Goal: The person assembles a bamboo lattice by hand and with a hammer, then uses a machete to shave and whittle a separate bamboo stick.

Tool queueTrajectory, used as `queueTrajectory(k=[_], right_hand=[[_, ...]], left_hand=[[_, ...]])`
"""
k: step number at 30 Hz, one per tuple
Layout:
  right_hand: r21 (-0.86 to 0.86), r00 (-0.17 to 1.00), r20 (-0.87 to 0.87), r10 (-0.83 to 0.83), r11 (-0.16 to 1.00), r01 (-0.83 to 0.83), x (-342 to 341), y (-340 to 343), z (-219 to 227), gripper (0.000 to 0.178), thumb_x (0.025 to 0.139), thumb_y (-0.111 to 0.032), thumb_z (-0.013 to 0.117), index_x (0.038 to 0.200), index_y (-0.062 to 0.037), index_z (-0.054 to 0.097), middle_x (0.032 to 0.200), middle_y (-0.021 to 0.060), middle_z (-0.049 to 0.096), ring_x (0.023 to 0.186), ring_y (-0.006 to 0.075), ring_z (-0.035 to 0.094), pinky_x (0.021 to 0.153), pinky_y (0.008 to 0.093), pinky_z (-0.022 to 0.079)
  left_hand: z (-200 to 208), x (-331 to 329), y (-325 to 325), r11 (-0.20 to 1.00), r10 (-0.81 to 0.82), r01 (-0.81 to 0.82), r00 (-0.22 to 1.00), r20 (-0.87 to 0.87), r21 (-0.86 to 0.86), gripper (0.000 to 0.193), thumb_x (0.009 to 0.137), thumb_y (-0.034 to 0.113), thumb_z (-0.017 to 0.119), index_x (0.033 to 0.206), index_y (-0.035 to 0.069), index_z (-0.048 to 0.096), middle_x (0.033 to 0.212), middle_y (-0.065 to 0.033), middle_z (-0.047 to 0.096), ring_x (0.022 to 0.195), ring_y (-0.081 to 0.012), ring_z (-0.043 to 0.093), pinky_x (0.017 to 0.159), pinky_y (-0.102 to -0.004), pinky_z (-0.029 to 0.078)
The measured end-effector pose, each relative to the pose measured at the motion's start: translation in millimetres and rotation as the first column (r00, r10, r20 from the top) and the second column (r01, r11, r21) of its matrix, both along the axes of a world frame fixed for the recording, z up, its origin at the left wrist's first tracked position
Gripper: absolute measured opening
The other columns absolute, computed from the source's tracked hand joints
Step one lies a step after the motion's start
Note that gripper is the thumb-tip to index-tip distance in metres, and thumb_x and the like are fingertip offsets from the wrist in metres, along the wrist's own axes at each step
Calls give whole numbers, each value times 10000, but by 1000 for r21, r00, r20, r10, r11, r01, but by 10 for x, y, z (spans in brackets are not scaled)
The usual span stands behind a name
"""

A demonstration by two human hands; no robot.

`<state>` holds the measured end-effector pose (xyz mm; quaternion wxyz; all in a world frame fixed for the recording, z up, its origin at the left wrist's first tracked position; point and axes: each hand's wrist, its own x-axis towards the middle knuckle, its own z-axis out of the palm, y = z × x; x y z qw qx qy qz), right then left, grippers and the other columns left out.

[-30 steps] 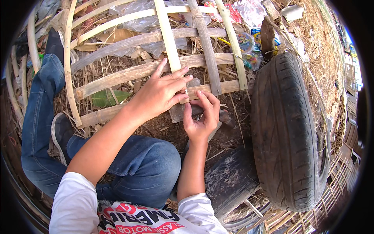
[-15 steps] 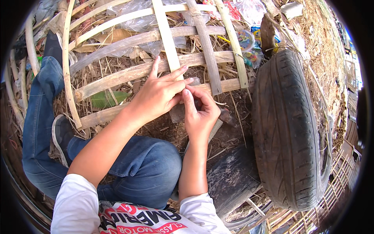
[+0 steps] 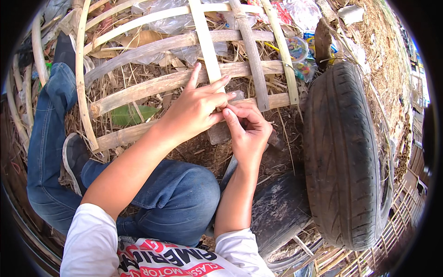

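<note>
Our left hand (image 3: 196, 111) lies over the lower part of the pale slat (image 3: 207, 44), outer fingers spread, thumb and index drawn close. Our right hand (image 3: 250, 129) meets it there with thumb and fingertips bunched; we cannot tell what either pinches. The slat crosses the lattice (image 3: 138, 92); a tire (image 3: 341, 157) stands at right.
</note>
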<state>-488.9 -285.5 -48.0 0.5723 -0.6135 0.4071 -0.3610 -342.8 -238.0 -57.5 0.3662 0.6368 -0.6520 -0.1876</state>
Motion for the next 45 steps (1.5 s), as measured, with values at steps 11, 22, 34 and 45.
queueTrajectory(k=[11,22,34,45], right_hand=[[194,996,50,-76,979,65,-11,13,-9,88,828,-7,696,901,38,676,863,42,654,735,59,570,642,195,448],[93,882,-141,-449,881,464,-748,566,167,76,878,-16,630,932,37,634,870,41,635,766,74,569,703,207,449],[51,675,-615,-407,834,550,-1391,1805,-127,263,773,-91,747,952,-2,576,803,30,553,635,85,468,537,218,383],[-1,530,-811,-247,907,421,-1136,1161,-226,418,798,-222,690,1105,20,541,850,197,637,750,364,632,673,424,489]], left_hand=[[-23,-15,8,1000,12,-12,1000,3,12,336,743,128,737,1073,87,691,1096,-113,673,1188,-215,559,1148,-576,88],[8,-25,-3,999,-11,8,997,70,54,345,746,148,741,1086,127,689,878,-19,716,1240,-169,517,1121,-632,59],[44,-23,16,999,-23,20,996,83,40,280,785,141,720,1063,125,696,852,-47,699,1213,-237,543,1110,-633,90],[14,-52,-12,999,-34,34,992,121,8,78,803,149,709,814,98,652,1010,-22,710,1237,-253,520,1097,-653,83]])
